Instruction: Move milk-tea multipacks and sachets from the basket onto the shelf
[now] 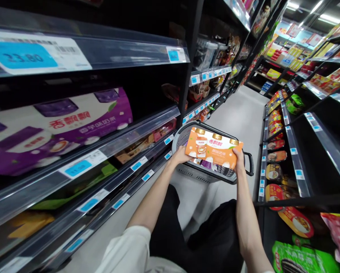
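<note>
An orange and white carton of milk tea cups (pixel 215 148) is held level between both my hands, over a grey shopping basket (pixel 184 171). My left hand (pixel 182 154) grips its left end. The right end is in my right hand (pixel 238 159), with the thumb on the front face. Below the carton, part of a purple package (pixel 206 163) shows inside the basket; the rest of the contents is hidden. The basket's black handle (pixel 250 163) sticks out at the right.
On the left shelf (pixel 147 123) lies a purple milk tea carton (pixel 59 129), close to me. Shelves on the right hold instant noodle packs (pixel 275 123), bowls (pixel 275 196) and a green bag (pixel 303 258). A grey floor aisle (pixel 244 108) runs ahead between the racks.
</note>
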Demonstrator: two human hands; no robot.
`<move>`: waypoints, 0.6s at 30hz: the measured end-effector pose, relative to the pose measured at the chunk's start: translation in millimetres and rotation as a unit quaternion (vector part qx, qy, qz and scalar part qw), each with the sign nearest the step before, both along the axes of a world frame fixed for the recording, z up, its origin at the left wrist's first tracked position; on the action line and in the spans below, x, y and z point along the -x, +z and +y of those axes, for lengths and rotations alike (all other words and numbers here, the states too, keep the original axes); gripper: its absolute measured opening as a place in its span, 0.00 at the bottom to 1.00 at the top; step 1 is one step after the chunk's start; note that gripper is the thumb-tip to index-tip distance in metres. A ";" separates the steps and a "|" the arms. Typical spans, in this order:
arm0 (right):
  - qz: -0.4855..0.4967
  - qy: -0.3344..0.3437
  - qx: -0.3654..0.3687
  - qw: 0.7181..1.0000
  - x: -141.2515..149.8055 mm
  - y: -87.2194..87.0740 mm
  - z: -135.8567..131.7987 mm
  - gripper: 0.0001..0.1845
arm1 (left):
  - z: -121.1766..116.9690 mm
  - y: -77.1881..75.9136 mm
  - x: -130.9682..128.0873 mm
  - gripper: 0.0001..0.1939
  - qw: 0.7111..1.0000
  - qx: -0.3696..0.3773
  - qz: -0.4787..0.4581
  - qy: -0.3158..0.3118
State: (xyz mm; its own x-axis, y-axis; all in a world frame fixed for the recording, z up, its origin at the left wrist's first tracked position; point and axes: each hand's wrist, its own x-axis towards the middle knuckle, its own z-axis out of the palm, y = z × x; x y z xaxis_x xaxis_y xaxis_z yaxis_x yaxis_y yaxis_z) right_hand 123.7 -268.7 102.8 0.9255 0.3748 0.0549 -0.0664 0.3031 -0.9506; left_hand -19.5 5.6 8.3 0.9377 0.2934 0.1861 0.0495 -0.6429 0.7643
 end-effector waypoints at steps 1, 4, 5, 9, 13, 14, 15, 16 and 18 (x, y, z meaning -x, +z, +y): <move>0.001 0.000 0.008 1.000 -0.8 -1.0 1.1 0.27 | 0.1 1.6 -0.1 0.22 1.000 -0.002 0.006 0.002; 0.011 0.003 0.027 1.000 -5.3 -7.0 4.2 0.27 | 0.0 4.3 0.6 0.26 0.999 -0.010 0.031 0.018; 0.017 0.002 0.031 0.999 -7.1 -10.0 5.3 0.27 | -0.3 4.4 1.1 0.26 0.999 -0.014 0.041 0.025; 0.041 -0.029 0.043 0.998 -11.7 -22.8 10.5 0.26 | -1.7 2.4 3.4 0.27 0.996 -0.038 0.071 0.046; 0.034 -0.062 0.046 0.996 -10.1 -28.0 15.0 0.25 | -1.9 2.7 4.3 0.27 0.993 -0.050 0.089 0.056; 0.030 -0.068 0.046 0.996 -9.1 -27.7 15.6 0.25 | -1.9 3.2 4.3 0.26 0.993 -0.050 0.093 0.058; 0.026 -0.075 0.046 0.996 -8.2 -27.1 16.0 0.26 | -2.0 3.8 4.1 0.25 0.992 -0.049 0.098 0.061; 0.023 -0.081 0.046 0.995 -7.4 -26.4 16.1 0.26 | -2.4 4.3 4.0 0.25 0.992 -0.049 0.102 0.063; 0.020 -0.090 0.044 0.995 -6.2 -25.0 15.7 0.27 | -3.8 5.1 4.0 0.24 0.991 -0.047 0.109 0.068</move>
